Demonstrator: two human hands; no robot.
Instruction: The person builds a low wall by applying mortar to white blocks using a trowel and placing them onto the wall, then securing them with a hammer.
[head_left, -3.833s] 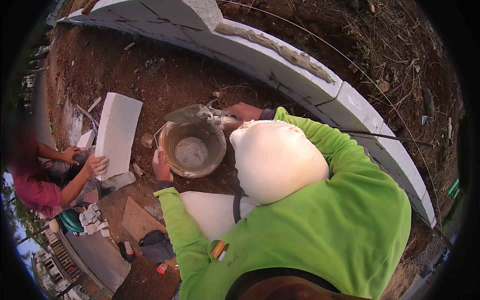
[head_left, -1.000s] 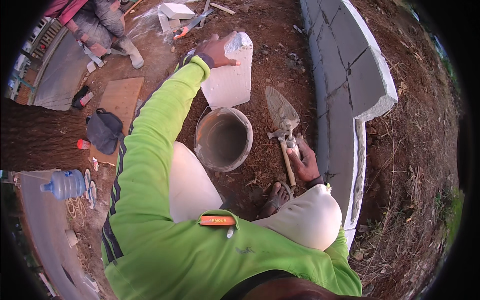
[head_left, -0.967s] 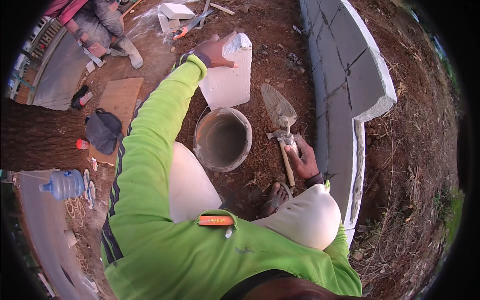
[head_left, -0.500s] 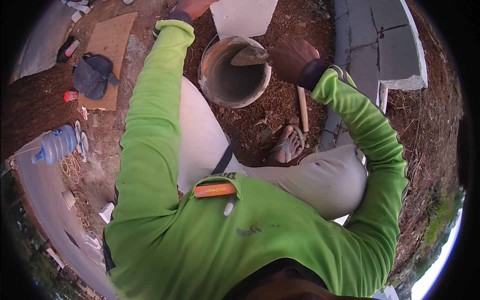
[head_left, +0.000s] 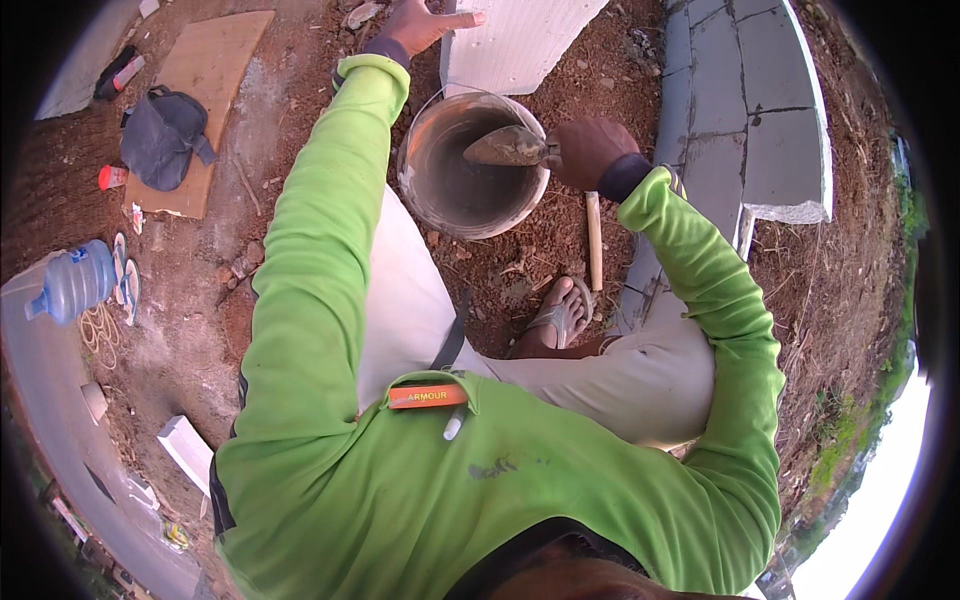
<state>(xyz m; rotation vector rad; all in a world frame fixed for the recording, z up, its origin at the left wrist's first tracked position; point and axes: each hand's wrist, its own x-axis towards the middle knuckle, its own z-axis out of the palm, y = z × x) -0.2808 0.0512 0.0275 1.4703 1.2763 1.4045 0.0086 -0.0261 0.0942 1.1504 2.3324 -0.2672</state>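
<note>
Right hand (head_left: 592,153) right of centre in the upper frame, fingers wrapped round the handle of a trowel (head_left: 505,147); its blade is over the mouth of the bucket (head_left: 470,228), upper centre. Can't tell whether the blade touches the grey stuff inside. Left hand (head_left: 425,25) at the top edge, thumb stretched out over the face of a white block (head_left: 520,45); other fingers partly cut off, so can't tell how firmly they hold. Block's lower edge is right by the bucket's far rim, contact unclear. Risks, my reckoning: if my left hand slackens, the block could tip onto bucket or trowel; a hard scrape could rock the bucket against it. A loaded blade tilted past the rim might drip on the wooden handle (head_left: 595,240) lying below my right hand, or my foot (head_left: 562,305).
</note>
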